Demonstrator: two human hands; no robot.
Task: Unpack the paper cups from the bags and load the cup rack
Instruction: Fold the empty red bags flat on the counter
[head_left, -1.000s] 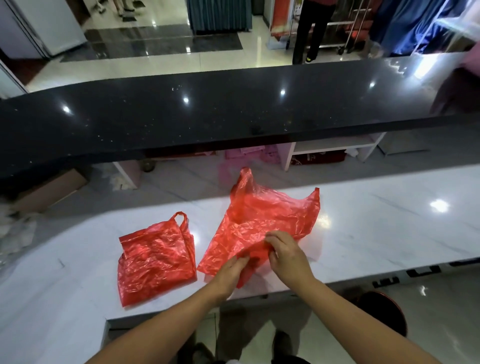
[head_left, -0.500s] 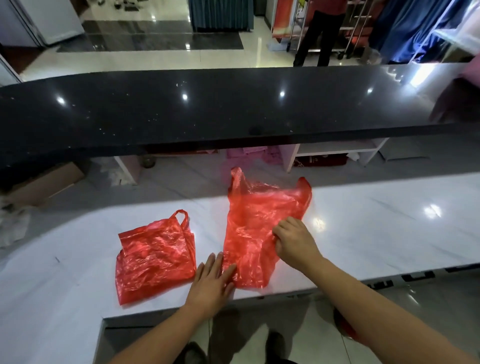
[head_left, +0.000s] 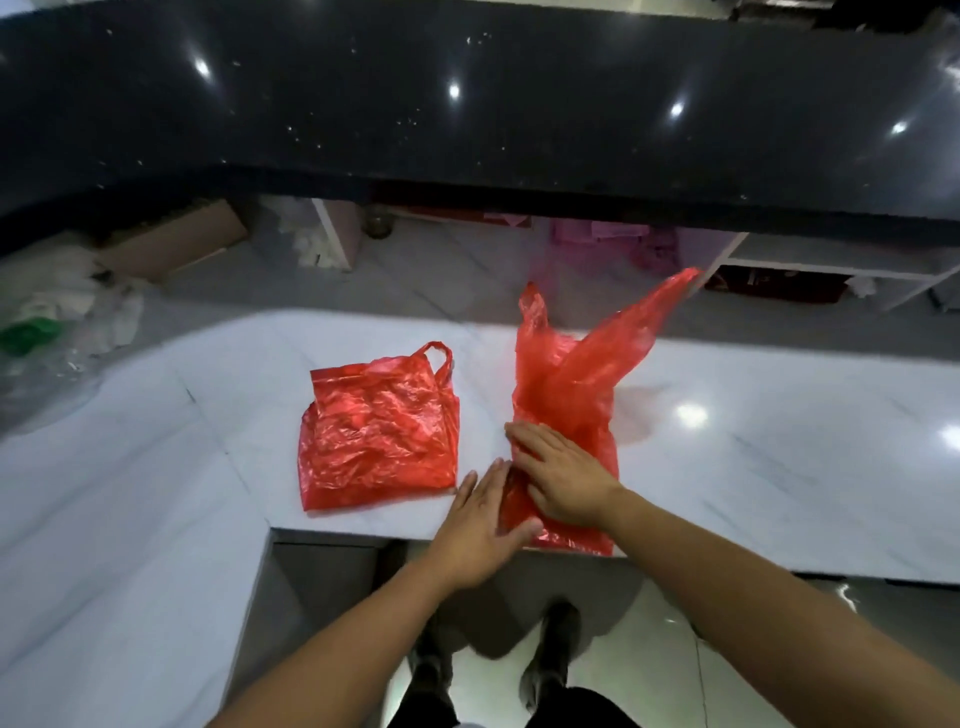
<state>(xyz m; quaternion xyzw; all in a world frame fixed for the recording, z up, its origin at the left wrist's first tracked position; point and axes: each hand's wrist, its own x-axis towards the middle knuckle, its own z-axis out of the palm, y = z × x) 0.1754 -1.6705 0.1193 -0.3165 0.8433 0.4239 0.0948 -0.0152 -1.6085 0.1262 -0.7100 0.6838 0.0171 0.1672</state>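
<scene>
Two empty red plastic bags lie on the white marble counter (head_left: 753, 467). The left bag (head_left: 379, 431) is folded flat. The right bag (head_left: 566, 384) is folded into a narrow strip, its handles sticking up at the far end. My right hand (head_left: 563, 475) presses flat on the near part of this bag with straight fingers. My left hand (head_left: 480, 525) lies flat at the bag's near left edge, by the counter's front edge. No paper cups or cup rack are in view.
A raised black counter (head_left: 467, 114) runs across the back. Below it are a cardboard box (head_left: 176, 244), crumpled clear plastic (head_left: 67, 312) at the left and white shelving (head_left: 831, 260) at the right. The floor and my shoes show below the counter edge.
The right bag has been folded narrower. My right hand went from gripping its edge to pressing flat on it. The camera tilted down.
</scene>
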